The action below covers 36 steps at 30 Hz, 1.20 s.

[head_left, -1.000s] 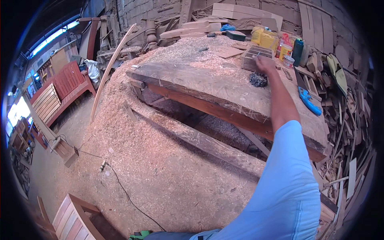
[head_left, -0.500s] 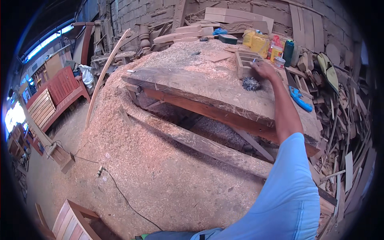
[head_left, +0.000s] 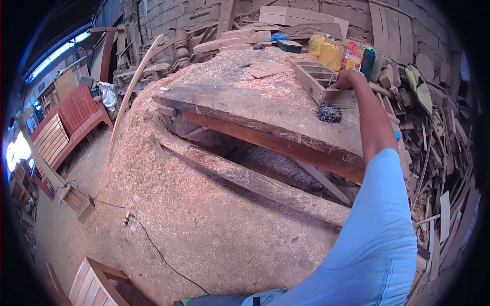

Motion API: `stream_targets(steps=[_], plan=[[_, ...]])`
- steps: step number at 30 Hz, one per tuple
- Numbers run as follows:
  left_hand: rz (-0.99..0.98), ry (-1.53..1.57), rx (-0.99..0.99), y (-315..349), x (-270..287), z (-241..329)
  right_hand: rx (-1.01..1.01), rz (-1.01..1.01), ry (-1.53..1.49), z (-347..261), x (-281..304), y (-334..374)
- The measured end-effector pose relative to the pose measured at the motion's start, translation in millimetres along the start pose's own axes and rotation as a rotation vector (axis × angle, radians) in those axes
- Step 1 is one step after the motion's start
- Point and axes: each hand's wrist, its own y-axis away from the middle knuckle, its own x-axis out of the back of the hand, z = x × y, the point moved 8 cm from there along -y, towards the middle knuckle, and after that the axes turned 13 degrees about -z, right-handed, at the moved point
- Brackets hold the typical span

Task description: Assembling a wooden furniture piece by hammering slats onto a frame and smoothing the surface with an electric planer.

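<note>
My right hand (head_left: pixel 349 80) is at the right end of a divided wooden box (head_left: pixel 310 83) on the heavy wooden bench (head_left: pixel 245 109). Its fingers curl down over the box's wall and appear to grip it; the fingertips are partly hidden. A small dark item shows by the fingers, too small to name. Just in front of the box lies a heap of dark, thin metal pieces that look like nails (head_left: pixel 329 113). My left hand is out of view. Only a bit of a blue handle (head_left: pixel 397 135) shows beyond my right forearm.
Behind the box stand yellow containers (head_left: pixel 332 55), a dark green bottle (head_left: pixel 367 63) and a green tub (head_left: pixel 290 46). Wood offcuts (head_left: pixel 434 127) pile up at the right. Shavings cover the bench's far part and the floor, where a power cord (head_left: pixel 158 250) runs. A red-brown bench seat (head_left: pixel 76 120) stands left.
The box has turned and looks lower and flatter on the bench, my right hand moving right with it. The nail-like heap shows sharper now. My forearm now covers most of the blue-handled tool.
</note>
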Motion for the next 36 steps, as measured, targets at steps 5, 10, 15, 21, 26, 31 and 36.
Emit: stream_targets(steps=[5, 10, 15, 21, 26, 31, 36], plan=[[0.086, -0.255, -0.037, 5, -329, 82, -0.339, -0.2, 0.149, 62, -18, -29], [0.047, -0.387, -0.002, 43, -373, 80, -0.1, -0.122, 0.064, 11, -15, -19], [0.069, -0.215, -0.038, 9, -374, 102, -0.022, 0.211, -0.155, 75, -19, -37], [0.044, -0.046, -0.014, -4, -365, 94, -0.071, 0.374, -0.068, 56, -23, -23], [0.016, 0.084, -0.003, -8, -365, 77, -0.057, 0.162, -0.076, 29, -21, -17], [0.005, 0.253, -0.007, -24, -356, 86, 0.014, 0.082, -0.034, 25, -21, -25], [-0.008, 0.409, -0.038, -43, -353, 98, 0.027, 0.07, 0.031, 37, -25, -44]])
